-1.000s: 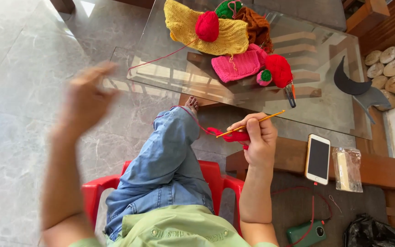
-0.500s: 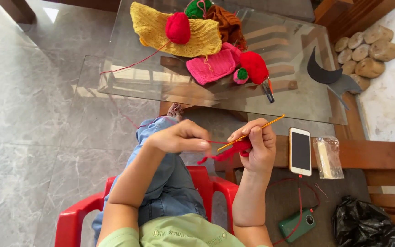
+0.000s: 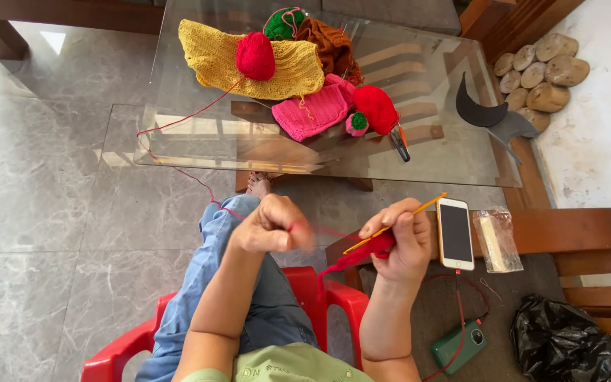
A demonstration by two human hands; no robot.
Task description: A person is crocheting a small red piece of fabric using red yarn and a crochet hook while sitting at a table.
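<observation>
My right hand (image 3: 401, 237) grips the yellow crochet hook (image 3: 394, 225) and the red crochet piece (image 3: 362, 256) over my lap. My left hand (image 3: 271, 225) is closed on the red yarn (image 3: 178, 124) running from the ball (image 3: 254, 55) on the glass table (image 3: 454, 152). Judged best practice: keep strand tension even and wrap close to the hook tip.

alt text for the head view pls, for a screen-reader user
Seen from above, a seated person's right hand holds a yellow crochet hook and red crochet piece, while the left hand pulls red yarn from a ball on a glass table.
</observation>
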